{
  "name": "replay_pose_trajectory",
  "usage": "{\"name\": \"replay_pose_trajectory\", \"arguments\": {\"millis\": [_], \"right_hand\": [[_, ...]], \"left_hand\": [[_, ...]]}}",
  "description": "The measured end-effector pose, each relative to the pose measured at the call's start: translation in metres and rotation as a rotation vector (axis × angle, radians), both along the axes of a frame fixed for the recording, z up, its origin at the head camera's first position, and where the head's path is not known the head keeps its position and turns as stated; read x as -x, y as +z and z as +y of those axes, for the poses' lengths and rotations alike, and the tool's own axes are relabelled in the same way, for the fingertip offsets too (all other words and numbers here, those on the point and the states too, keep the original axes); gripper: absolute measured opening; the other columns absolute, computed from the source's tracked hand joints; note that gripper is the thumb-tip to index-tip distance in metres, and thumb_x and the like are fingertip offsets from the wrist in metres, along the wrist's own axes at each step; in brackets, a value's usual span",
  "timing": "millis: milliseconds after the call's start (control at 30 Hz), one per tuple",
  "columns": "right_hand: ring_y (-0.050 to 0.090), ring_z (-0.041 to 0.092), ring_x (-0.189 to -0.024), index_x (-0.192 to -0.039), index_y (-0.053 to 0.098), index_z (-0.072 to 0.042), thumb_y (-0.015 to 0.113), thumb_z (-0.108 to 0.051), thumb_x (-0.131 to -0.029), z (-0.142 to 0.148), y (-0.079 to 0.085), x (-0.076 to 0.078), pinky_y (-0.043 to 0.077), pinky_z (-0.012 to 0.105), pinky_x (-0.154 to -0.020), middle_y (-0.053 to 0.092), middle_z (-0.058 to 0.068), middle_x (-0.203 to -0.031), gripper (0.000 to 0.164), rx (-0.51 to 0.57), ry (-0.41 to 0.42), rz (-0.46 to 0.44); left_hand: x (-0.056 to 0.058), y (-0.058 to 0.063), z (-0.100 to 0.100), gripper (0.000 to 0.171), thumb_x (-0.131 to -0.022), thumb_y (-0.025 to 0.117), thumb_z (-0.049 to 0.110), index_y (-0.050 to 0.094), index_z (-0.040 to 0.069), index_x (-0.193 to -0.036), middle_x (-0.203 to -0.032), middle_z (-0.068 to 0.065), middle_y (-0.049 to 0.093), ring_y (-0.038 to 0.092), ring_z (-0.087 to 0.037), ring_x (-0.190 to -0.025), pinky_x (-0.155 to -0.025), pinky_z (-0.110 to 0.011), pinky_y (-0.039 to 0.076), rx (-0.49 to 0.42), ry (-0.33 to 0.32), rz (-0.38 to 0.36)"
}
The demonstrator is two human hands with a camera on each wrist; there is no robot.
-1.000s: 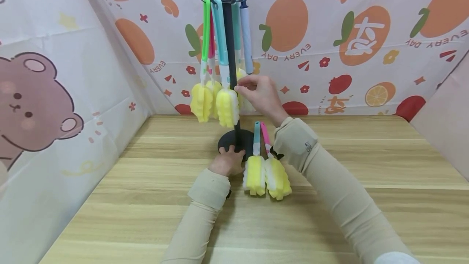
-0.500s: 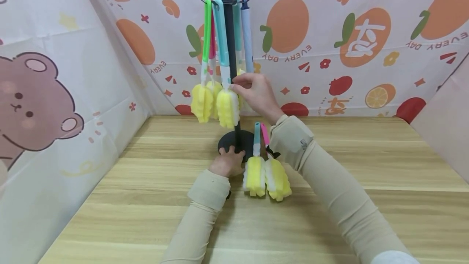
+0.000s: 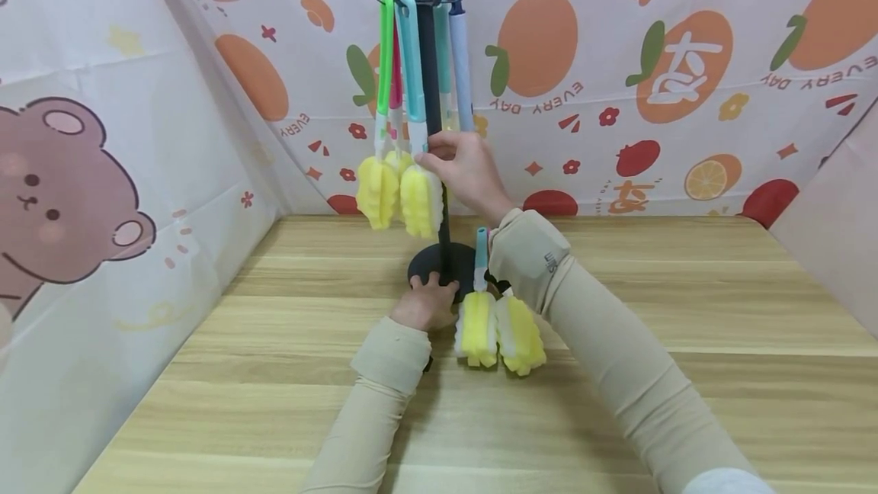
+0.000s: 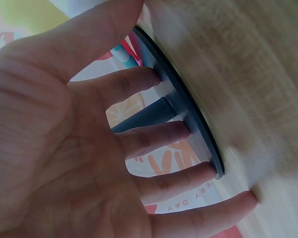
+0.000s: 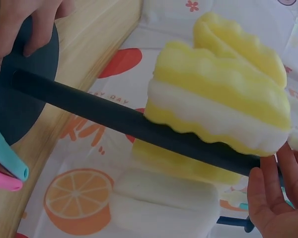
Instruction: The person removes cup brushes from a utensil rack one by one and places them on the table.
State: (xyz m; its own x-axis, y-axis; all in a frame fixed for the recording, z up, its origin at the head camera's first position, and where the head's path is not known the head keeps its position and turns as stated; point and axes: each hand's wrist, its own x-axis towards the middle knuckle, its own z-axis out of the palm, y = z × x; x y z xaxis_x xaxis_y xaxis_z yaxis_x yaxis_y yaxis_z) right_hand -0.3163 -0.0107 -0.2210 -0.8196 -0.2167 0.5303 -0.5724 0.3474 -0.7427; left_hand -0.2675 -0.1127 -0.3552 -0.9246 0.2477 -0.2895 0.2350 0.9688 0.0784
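Note:
A black stand holds several hanging bottle brushes. My right hand is at the white neck of the front teal-handled bottle brush, thumb in front, seemingly pinching it just above the yellow-and-white sponge head. In the right wrist view this sponge head lies across the pole, and the fingertips reach its neck end. My left hand rests with spread fingers on the stand's round base. The left wrist view shows those fingers straight, touching the base rim; the little finger reaches the tabletop.
Beside the base lie a teal-handled brush and a pink-handled brush, its handle mostly behind my right wrist. A green brush, a pink handle, another teal handle and a light blue handle hang close together.
My right hand has moved left from beside the pole to the front teal brush's neck. That brush has shifted slightly left at its lower end. The left hand has stayed on the base.

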Motion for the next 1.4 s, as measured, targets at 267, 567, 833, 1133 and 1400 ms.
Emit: {"name": "replay_pose_trajectory", "arguments": {"millis": [267, 567, 833, 1133, 1400], "right_hand": [[0.054, 0.008, -0.078, -0.104, 0.064, -0.006, 0.064, -0.021, -0.084, -0.0028, 0.0031, -0.0014, 0.05, 0.023, -0.072, 0.064, 0.005, -0.096, 0.024, -0.046, -0.02, -0.02], [0.052, 0.01, -0.072, -0.094, 0.066, -0.004, 0.062, -0.019, -0.086, -0.0027, 0.0025, -0.0024, 0.049, 0.024, -0.066, 0.063, 0.005, -0.086, 0.017, -0.065, -0.009, 0.037], [0.052, 0.01, -0.071, -0.094, 0.066, -0.004, 0.061, -0.019, -0.086, -0.0023, 0.0038, -0.0039, 0.049, 0.023, -0.065, 0.063, 0.005, -0.085, 0.018, -0.066, -0.012, 0.045], [0.052, 0.01, -0.07, -0.094, 0.066, -0.004, 0.062, -0.019, -0.086, -0.0027, 0.008, -0.0064, 0.049, 0.023, -0.065, 0.062, 0.004, -0.084, 0.017, -0.056, -0.013, 0.059], [0.053, 0.009, -0.072, -0.092, 0.066, -0.005, 0.062, -0.019, -0.086, -0.0022, 0.0082, -0.0085, 0.048, 0.024, -0.066, 0.064, 0.004, -0.084, 0.016, -0.075, -0.011, 0.071]], "left_hand": [[0.0007, 0.0007, 0.0021, 0.051, -0.09, 0.051, 0.028, 0.038, 0.019, -0.138, -0.139, -0.02, 0.029, 0.026, -0.046, -0.116, -0.081, -0.053, 0.044, -0.001, 0.012, -0.01], [0.0012, 0.0, 0.0019, 0.05, -0.089, 0.053, 0.027, 0.039, 0.019, -0.137, -0.138, -0.021, 0.03, 0.028, -0.045, -0.114, -0.079, -0.052, 0.045, 0.009, 0.01, -0.004], [0.0014, 0.0009, 0.0021, 0.051, -0.089, 0.052, 0.026, 0.038, 0.019, -0.137, -0.138, -0.021, 0.03, 0.028, -0.044, -0.113, -0.078, -0.051, 0.046, 0.012, 0.009, -0.01], [-0.0002, 0.0015, 0.0008, 0.051, -0.089, 0.052, 0.027, 0.038, 0.018, -0.137, -0.137, -0.021, 0.031, 0.03, -0.044, -0.111, -0.079, -0.05, 0.045, 0.011, -0.002, -0.001], [0.0016, -0.001, 0.0008, 0.051, -0.089, 0.054, 0.029, 0.039, 0.018, -0.137, -0.137, -0.022, 0.03, 0.031, -0.044, -0.109, -0.075, -0.05, 0.046, 0.016, -0.01, 0.0]]}}
